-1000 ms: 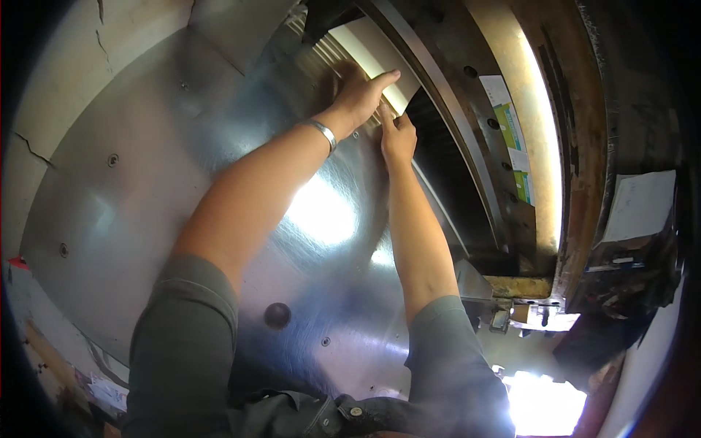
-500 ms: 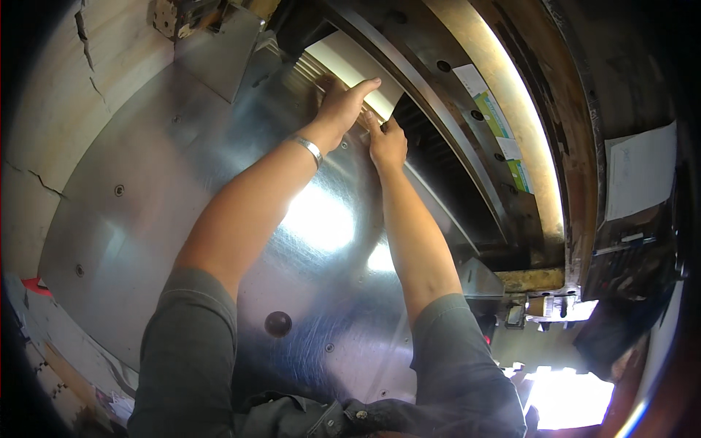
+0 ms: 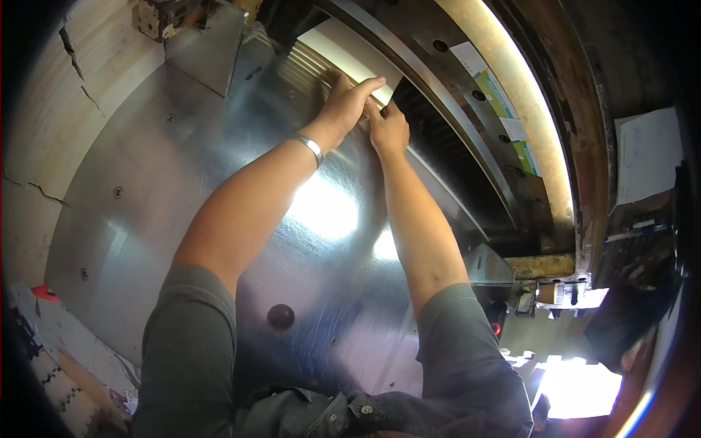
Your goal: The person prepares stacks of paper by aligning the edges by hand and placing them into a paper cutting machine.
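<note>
Both hands sit slightly lower than before; left hand [image 3: 342,108] and right hand [image 3: 388,130] stay closed, pinching a pale flat sheet [image 3: 349,52] on the shiny steel desk [image 3: 182,182].

Both arms are bare from the hands up to short grey-green sleeves that end just above the elbows. The left hand [image 3: 343,106] has a thin silver-coloured metal bracelet [image 3: 311,148] around the wrist, the only thing worn below the sleeves. The right hand [image 3: 387,130] wears nothing, and that wrist is bare too. Low in the view lies the crumpled front of a darker grey shirt [image 3: 321,409], with 1 small round metal stud [image 3: 365,410] on a fold of the cloth.
</note>
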The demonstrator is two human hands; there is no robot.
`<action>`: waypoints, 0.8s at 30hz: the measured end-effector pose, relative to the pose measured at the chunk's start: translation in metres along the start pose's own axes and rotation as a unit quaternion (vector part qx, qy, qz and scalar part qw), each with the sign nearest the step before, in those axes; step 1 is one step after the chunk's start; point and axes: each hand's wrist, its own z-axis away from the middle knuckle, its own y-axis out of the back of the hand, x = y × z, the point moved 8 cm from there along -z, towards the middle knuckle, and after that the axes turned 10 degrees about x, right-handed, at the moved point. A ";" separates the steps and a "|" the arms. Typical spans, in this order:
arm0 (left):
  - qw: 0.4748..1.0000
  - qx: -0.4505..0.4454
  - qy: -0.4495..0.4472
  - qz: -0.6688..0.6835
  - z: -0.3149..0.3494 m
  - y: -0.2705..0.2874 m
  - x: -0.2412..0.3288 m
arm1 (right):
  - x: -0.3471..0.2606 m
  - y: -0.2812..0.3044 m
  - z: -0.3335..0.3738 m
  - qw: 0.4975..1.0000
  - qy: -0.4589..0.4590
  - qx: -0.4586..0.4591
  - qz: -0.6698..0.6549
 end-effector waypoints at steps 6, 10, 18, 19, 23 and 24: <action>0.995 0.085 -0.050 -0.017 -0.021 0.017 -0.023 | 0.013 0.010 0.032 0.991 0.107 -0.030 -0.069; 0.991 0.107 -0.061 -0.060 -0.004 0.015 0.004 | 0.047 0.066 0.143 0.978 0.162 -0.123 0.034; 0.997 0.024 0.059 -0.034 -0.032 0.010 -0.023 | 0.066 0.146 0.281 0.968 0.085 -0.118 0.204; 0.997 0.047 0.037 -0.041 -0.019 -0.015 -0.018 | 0.073 0.152 0.276 0.969 0.088 -0.127 0.192; 0.989 0.035 0.143 0.020 -0.050 0.017 -0.044 | 0.079 0.145 0.277 0.976 0.103 -0.145 0.125; 0.990 0.093 0.104 -0.022 -0.048 0.028 -0.038 | 0.083 0.143 0.279 0.978 0.104 -0.144 0.105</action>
